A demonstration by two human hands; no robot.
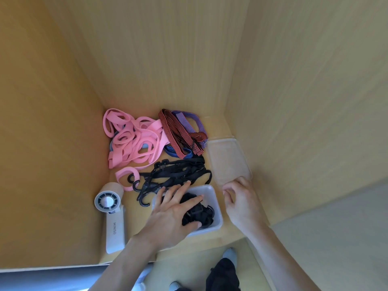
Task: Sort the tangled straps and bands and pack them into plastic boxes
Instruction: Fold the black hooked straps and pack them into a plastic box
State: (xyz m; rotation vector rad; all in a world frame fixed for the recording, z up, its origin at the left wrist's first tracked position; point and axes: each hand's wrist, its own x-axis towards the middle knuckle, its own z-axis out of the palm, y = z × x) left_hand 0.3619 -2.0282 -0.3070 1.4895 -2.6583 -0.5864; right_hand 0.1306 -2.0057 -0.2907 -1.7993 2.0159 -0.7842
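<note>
**Hands at the white box, black straps inside**

Left hand point(174, 208) lies flat, fingers spread and straight, pressing down on a bundle of black straps point(197, 215) inside a white plastic box point(218, 208) at the near edge of the table point(228, 232). Right hand point(239, 198) is just right of that box, fingers loosely curled. Its thumb appears to touch the near corner of a clear plastic box point(228, 160), but whether it grips it cannot be told.

More black straps with hooks point(178, 173) lie loose on the table just behind the white box. Behind them sit red-and-black striped straps point(178, 133), tangled with purple striped straps point(195, 120) and a blue band point(178, 153). A heap of pink bands point(134, 139) fills the back left. A white handheld fan point(109, 203) lies at the near left, beside the pink bands.
</note>
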